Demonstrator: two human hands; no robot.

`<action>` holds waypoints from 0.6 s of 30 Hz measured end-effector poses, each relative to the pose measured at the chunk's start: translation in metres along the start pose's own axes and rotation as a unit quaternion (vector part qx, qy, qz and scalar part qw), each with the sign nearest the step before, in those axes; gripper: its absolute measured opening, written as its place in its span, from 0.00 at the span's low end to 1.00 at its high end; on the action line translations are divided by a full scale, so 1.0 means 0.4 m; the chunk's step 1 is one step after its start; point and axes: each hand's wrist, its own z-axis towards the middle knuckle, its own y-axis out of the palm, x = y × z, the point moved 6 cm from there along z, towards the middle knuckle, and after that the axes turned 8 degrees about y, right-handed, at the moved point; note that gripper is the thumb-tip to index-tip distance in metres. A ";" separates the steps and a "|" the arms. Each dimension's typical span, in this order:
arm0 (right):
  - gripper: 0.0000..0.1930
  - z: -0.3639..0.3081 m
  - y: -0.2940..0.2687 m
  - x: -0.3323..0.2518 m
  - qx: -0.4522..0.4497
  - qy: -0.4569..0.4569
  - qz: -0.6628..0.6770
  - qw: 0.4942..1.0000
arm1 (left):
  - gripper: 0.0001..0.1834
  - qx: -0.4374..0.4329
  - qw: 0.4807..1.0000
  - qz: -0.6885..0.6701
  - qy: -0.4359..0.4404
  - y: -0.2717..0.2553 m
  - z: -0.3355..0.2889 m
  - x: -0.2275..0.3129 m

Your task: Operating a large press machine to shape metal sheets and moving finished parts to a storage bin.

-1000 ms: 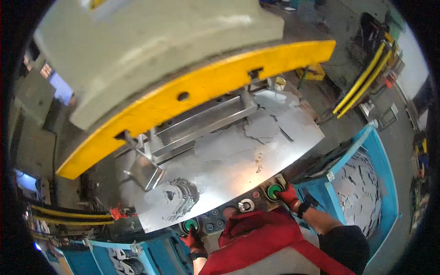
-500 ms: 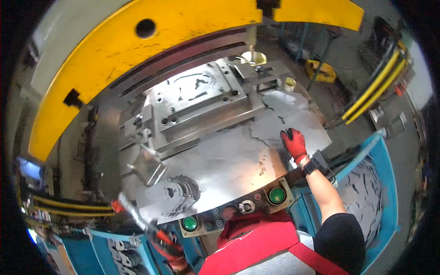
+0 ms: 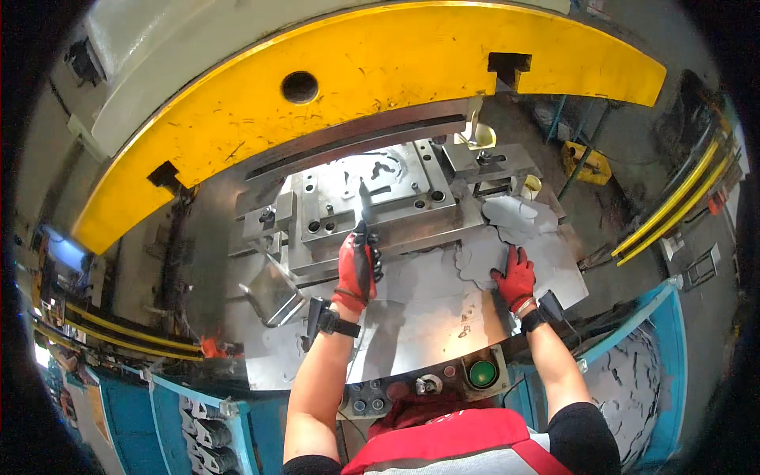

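Observation:
My left hand (image 3: 358, 269), in a red glove with dark fingers, is closed around a slender grey tool (image 3: 364, 204). The tool points away from me, its far end over the front of the steel die (image 3: 378, 207). On the die's bright top plate are dark cut-out shapes. My right hand (image 3: 516, 279), gloved the same way, lies on the right of the press table, fingers stretched and thumb apart. It touches the edge of flat grey metal sheets (image 3: 477, 257) with irregular outlines. Whether it pinches one is hard to see.
The yellow press ram (image 3: 396, 59) spans above the die. An angled metal chute (image 3: 273, 293) stands left on the table (image 3: 427, 332). A control panel with a green button (image 3: 482, 374) is at the near edge. Blue bins (image 3: 673, 356) with metal pieces flank me.
My left hand has swung from the lower left up to the die's front with the tool. My right hand stays by the sheets, its fingers now straighter. The view has shifted.

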 end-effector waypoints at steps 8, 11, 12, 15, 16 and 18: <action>0.46 0.016 0.034 0.013 -0.092 0.003 -0.016 0.996 | 0.20 -0.033 0.994 -0.044 0.091 -0.021 -0.175 0.069; 0.47 -0.019 0.027 -0.025 0.048 -0.094 -0.054 0.993 | 0.23 -0.002 0.995 -0.031 0.092 -0.067 -0.303 0.103; 0.47 -0.033 0.024 -0.041 0.038 -0.111 -0.051 0.992 | 0.24 0.013 0.995 -0.023 0.094 -0.093 -0.349 0.112; 0.40 -0.090 -0.027 -0.112 -0.059 -0.161 -0.128 0.977 | 0.25 0.057 0.993 0.004 0.104 -0.186 -0.486 0.110; 0.40 -0.094 -0.030 -0.120 -0.071 -0.173 -0.126 0.974 | 0.25 0.080 0.990 0.019 0.114 -0.221 -0.533 0.094; 0.36 -0.078 -0.007 -0.078 -0.165 -0.150 -0.149 0.963 | 0.24 0.101 0.984 0.108 0.103 -0.258 -0.624 0.084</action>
